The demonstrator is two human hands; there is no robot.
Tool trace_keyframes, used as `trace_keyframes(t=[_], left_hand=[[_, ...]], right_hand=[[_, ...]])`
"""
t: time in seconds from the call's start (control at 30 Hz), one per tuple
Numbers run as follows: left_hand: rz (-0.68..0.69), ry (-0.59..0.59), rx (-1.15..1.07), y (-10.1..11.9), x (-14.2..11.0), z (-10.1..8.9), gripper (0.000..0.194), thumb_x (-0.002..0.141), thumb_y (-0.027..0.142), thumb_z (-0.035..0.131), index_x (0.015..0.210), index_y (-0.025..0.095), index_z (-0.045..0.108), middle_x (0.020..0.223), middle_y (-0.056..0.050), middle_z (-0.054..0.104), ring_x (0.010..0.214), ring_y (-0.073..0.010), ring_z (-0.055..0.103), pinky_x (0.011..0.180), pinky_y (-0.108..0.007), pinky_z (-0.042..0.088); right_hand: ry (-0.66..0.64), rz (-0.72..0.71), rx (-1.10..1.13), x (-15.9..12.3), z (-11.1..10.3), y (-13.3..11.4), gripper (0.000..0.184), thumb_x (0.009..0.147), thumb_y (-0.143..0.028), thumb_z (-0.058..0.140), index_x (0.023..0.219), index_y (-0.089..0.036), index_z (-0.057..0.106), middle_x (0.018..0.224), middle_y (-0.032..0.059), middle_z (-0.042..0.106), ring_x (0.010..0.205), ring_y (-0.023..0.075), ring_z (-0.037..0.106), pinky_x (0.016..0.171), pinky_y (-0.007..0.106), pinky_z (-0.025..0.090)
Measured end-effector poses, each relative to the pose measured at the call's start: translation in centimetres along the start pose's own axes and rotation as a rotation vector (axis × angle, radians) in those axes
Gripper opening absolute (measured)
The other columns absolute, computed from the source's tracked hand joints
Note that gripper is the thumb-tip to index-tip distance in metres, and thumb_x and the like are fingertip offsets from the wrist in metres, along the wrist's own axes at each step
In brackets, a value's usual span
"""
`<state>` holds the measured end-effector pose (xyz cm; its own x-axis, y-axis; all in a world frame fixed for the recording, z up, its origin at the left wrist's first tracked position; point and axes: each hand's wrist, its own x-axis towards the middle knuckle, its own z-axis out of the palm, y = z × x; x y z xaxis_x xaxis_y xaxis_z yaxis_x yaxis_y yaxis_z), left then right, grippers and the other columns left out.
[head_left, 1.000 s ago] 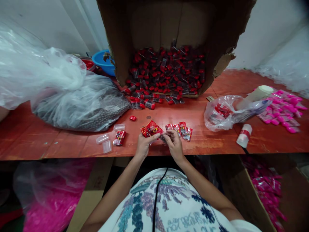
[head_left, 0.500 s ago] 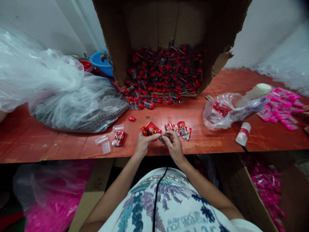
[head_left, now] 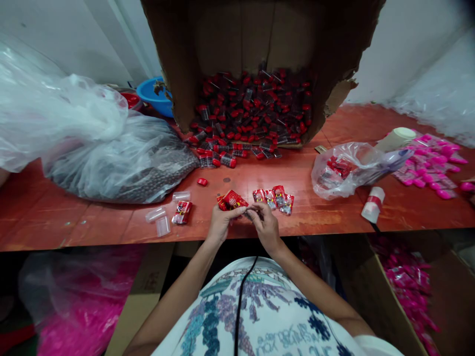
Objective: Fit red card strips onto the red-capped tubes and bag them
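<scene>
Just below frame centre, I log: red packets, left hand closed on them, right hand pinching their edge; apparent step, two-handed handling, next calling for steady grip.

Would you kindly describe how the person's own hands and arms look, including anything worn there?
The left hand and right hand are ungloved, with no watch visible. Both forearms are bare; a white sleeve edge shows near the right elbow. The white top has purple, teal and navy plant motifs plus lettering, and a black cord runs down its front.
</scene>
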<state>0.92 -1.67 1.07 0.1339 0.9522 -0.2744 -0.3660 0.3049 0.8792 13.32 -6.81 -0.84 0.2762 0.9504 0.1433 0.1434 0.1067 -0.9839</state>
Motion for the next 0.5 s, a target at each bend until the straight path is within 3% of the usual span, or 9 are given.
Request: trace_keyframes(t=[0.07,0.2,0.27,0.4,0.5], left_hand=[[0.018,0.038,0.039,-0.1,0.0,0.0,0.024,0.051,0.018,0.083,0.069,0.012,0.068,0.062,0.0,0.066,0.054,-0.011,0.058,0.052,-0.021,0.045],[-0.031,0.023,0.031,-0.2,-0.4,0.1,0.027,0.049,0.019,0.084,0.071,0.012,0.069,0.064,-0.001,0.067,0.056,-0.0126,0.059,0.056,-0.023,0.047],[-0.057,-0.003,-0.008,-0.2,-0.5,0.1,0.03,0.047,0.016,0.084,0.072,0.012,0.069,0.069,-0.002,0.069,0.062,-0.0142,0.062,0.064,-0.025,0.049],[-0.03,0.007,-0.067,-0.3,-0.4,-0.1,0.028,0.05,0.017,0.083,0.074,0.013,0.069,0.071,-0.002,0.069,0.064,-0.0134,0.062,0.065,-0.025,0.049],[0.012,0.041,-0.079,-0.2,-0.2,-0.4,0.025,0.051,0.015,0.082,0.072,0.014,0.069,0.07,0.0,0.068,0.062,-0.0115,0.061,0.064,-0.022,0.049]], right_hand=[[0.006,-0.021,-0.022,0.0,0.1,-0.1,0.019,0.085,-0.036,0.056,0.1,-0.024,0.056,0.095,0.0032,0.064,0.088,0.0174,0.063,0.078,0.031,0.054],[-0.009,0.179,0.167,0.4,0.3,0.0,0.028,0.084,-0.042,0.055,0.104,-0.024,0.049,0.084,-0.0001,0.06,0.071,0.0144,0.061,0.044,0.02,0.05],[-0.02,0.214,0.205,0.5,0.3,0.0,0.031,0.082,-0.044,0.056,0.105,-0.024,0.048,0.082,-0.0013,0.059,0.067,0.0136,0.06,0.039,0.018,0.047],[-0.046,0.163,0.138,0.4,-0.2,0.2,0.03,0.083,-0.041,0.057,0.108,-0.024,0.051,0.091,0.0013,0.061,0.075,0.0153,0.062,0.051,0.023,0.054],[-0.129,0.057,0.058,0.4,-0.7,0.5,0.029,0.083,-0.034,0.059,0.11,-0.025,0.057,0.104,0.0046,0.059,0.092,0.018,0.06,0.075,0.03,0.055]])
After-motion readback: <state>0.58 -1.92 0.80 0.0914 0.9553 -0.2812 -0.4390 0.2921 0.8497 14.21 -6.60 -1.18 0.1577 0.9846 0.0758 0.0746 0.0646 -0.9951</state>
